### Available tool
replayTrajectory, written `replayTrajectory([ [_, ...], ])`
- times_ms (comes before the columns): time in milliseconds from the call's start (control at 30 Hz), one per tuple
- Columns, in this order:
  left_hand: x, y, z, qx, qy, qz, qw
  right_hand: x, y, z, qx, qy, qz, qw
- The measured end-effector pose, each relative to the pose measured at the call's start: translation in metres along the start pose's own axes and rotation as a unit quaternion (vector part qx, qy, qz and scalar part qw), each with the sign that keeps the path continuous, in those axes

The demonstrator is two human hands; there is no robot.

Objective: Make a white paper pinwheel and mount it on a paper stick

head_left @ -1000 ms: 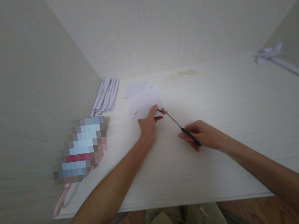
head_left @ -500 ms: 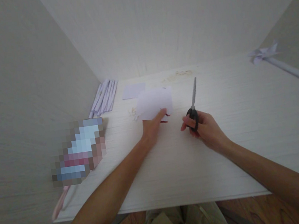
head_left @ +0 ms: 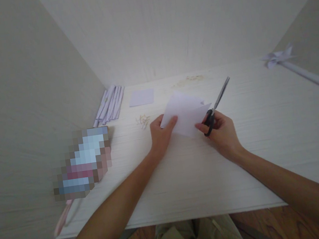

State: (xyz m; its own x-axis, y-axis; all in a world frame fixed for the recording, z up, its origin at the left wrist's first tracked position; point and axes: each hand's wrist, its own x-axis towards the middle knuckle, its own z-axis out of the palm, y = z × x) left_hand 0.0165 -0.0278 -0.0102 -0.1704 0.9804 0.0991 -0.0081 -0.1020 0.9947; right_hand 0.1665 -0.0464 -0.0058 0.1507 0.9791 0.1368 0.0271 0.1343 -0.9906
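My left hand [head_left: 161, 135] grips the left edge of a white sheet of paper [head_left: 185, 112], its thumb lying on top. The sheet is tilted, and a slit shows at its right side. In my right hand [head_left: 223, 133] are black-handled scissors [head_left: 221, 97], their blades together and pointing up and to the right, away from me. The right fingertips are at the sheet's right corner; whether they pinch it I cannot tell. Behind the left hand, a smaller white paper square [head_left: 141, 97] lies flat on the table.
Several rolled paper sticks [head_left: 110, 104] lie at the back left. A small pile of pale bits [head_left: 142, 121] is left of the sheet, with more bits [head_left: 193, 78] near the back wall. A paper pinwheel [head_left: 304, 71] lies far right. A blurred package [head_left: 85, 161] stands on the left.
The sheet has turned and shifted right, toward my right hand, uncovering the pile of pale bits. My left thumb now lies over its left edge. The scissors have tipped rightward, beside the sheet.
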Motion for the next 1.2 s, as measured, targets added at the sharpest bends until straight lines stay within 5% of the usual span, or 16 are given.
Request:
replayTrajectory([
  [133, 0.005, -0.003, -0.002, -0.068, 0.004, -0.019, 0.997, 0.003, 0.002, -0.001, 0.015, 0.033, -0.012, 0.999],
  [367, -0.006, 0.002, 0.0, -0.059, -0.16, -0.077, 0.982, 0.01, 0.006, -0.005, 0.123, 0.097, 0.003, 0.988],
  [800, -0.02, 0.013, 0.004, 0.018, -0.261, -0.111, 0.959, 0.005, 0.002, 0.001, 0.109, 0.063, -0.029, 0.992],
  [1033, -0.015, 0.004, 0.007, -0.003, -0.127, -0.101, 0.987, 0.005, -0.001, -0.001, 0.057, 0.107, -0.057, 0.991],
  [1200, -0.01, 0.002, 0.009, -0.06, -0.076, -0.082, 0.992, -0.001, 0.0, 0.002, 0.055, 0.005, 0.002, 0.998],
])
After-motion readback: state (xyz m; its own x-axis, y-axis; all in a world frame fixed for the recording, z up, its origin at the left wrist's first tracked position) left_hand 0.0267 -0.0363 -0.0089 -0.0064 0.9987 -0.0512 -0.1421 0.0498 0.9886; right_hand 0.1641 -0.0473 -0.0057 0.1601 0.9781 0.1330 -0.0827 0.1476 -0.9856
